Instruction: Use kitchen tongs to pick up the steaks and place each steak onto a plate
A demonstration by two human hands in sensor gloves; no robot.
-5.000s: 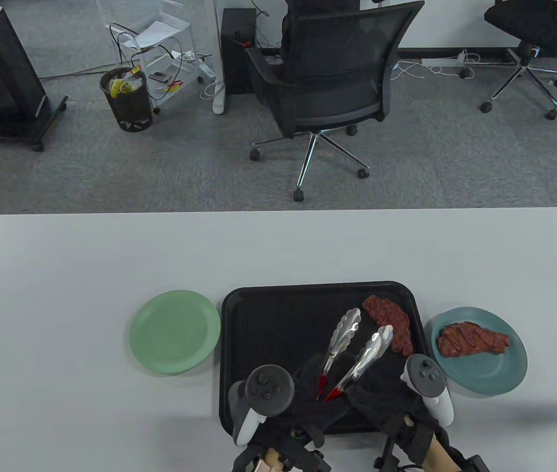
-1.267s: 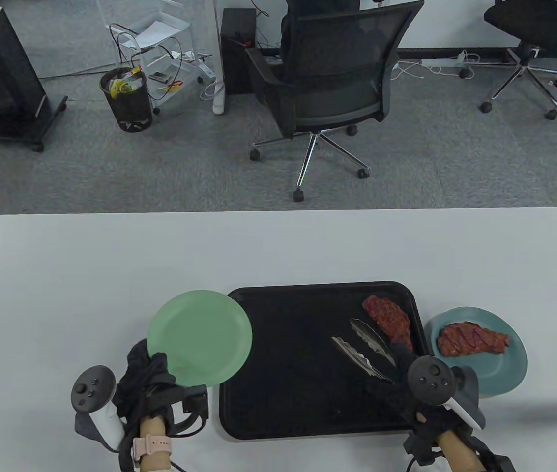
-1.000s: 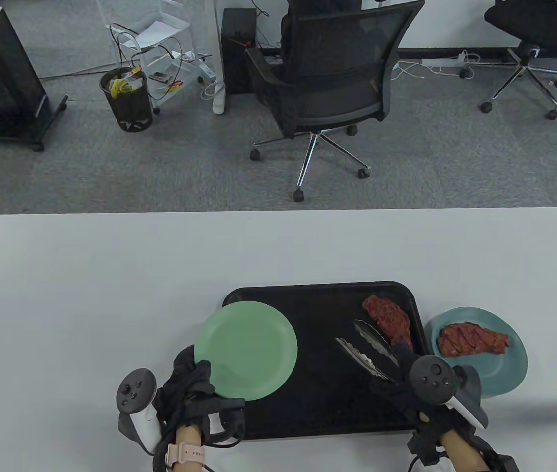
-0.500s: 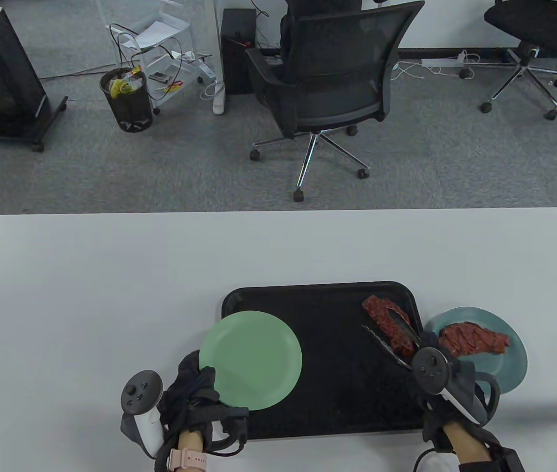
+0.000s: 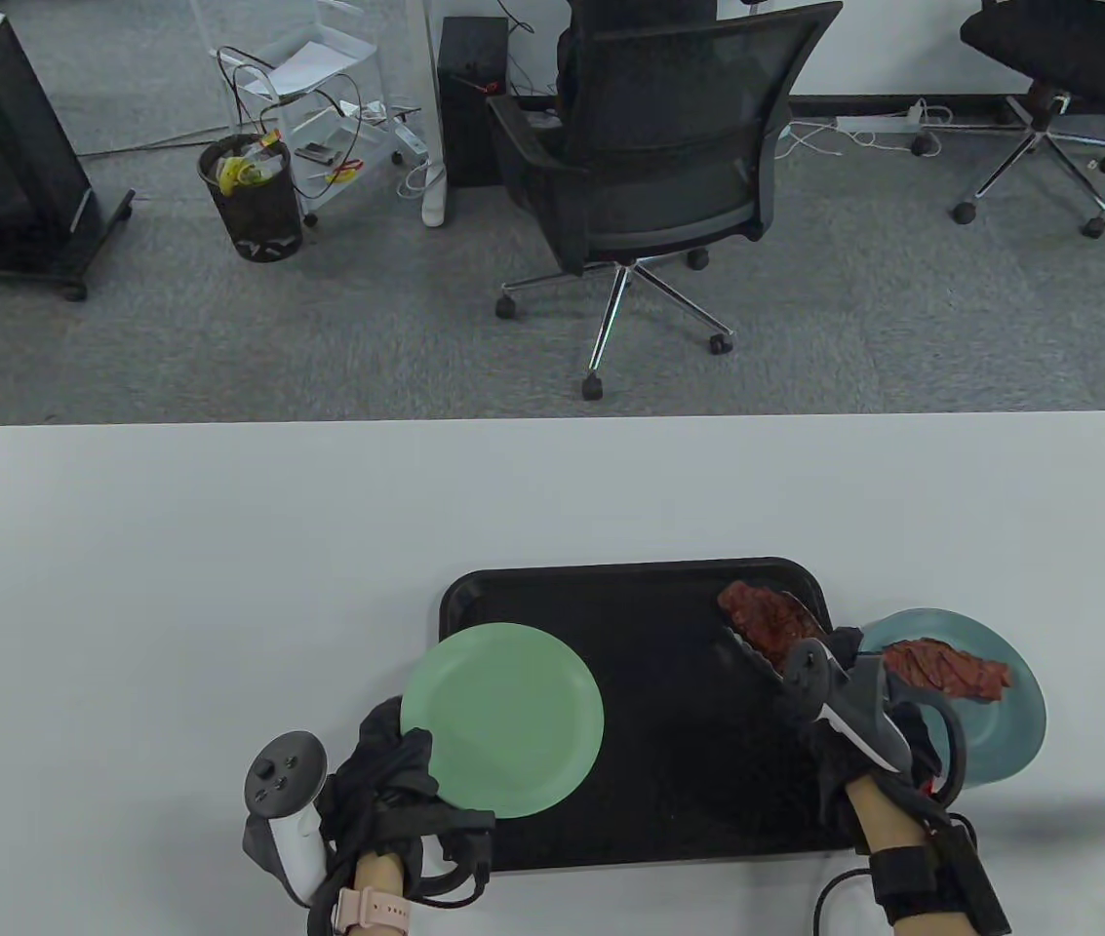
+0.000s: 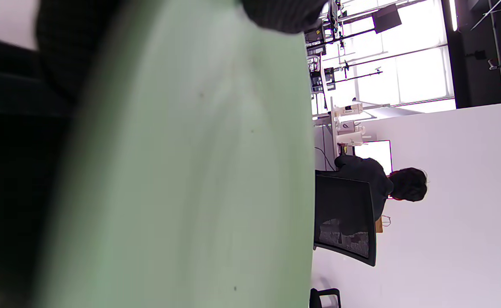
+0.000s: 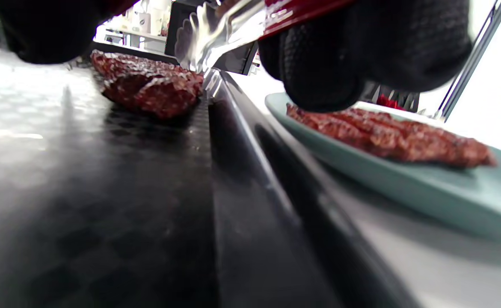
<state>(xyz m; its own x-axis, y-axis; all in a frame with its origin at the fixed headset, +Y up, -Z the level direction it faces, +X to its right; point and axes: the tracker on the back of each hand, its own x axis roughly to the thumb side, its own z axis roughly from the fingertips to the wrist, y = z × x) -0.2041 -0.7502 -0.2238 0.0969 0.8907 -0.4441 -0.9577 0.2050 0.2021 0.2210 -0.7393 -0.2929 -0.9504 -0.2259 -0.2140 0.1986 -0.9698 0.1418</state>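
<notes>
left hand (image 5: 386, 780): entered from the bottom edge, tracker on its back; fingers curled onto the near-left rim of the green plate (image 5: 503, 717), plate gripped. In the left wrist view the plate's surface fills the frame, with gloved fingers (image 6: 284, 13) at the top edge.
green plate: held over the left part of the black tray (image 5: 630, 604), overlapping the tray's left edge; nothing is seen on it.
right hand (image 5: 864, 721): reached in over the tray's right edge, tracker tilted on its side; fingers (image 7: 361, 47) clamped round the red handle end of the tongs (image 5: 757, 648).
tongs: long axis runs from the right fingers up-left, away from the palm. Steel tips are spread on either side of the steak on the tray (image 5: 767, 624); whether the steak is touched cannot be told. In the right wrist view one scalloped tip is seen just above the meat's far end.
steak on the tray: lies flat in the tray's far-right corner, just ahead of the right fingertips; long axis diagonal, from far-left to near-right.
blue plate (image 5: 1010, 721): set on the table just beside the tray's right edge, to the right of the right hand.
second steak (image 5: 952, 668): lies on the blue plate, long axis roughly left-right, partly covered by the hand in the table view.
</notes>
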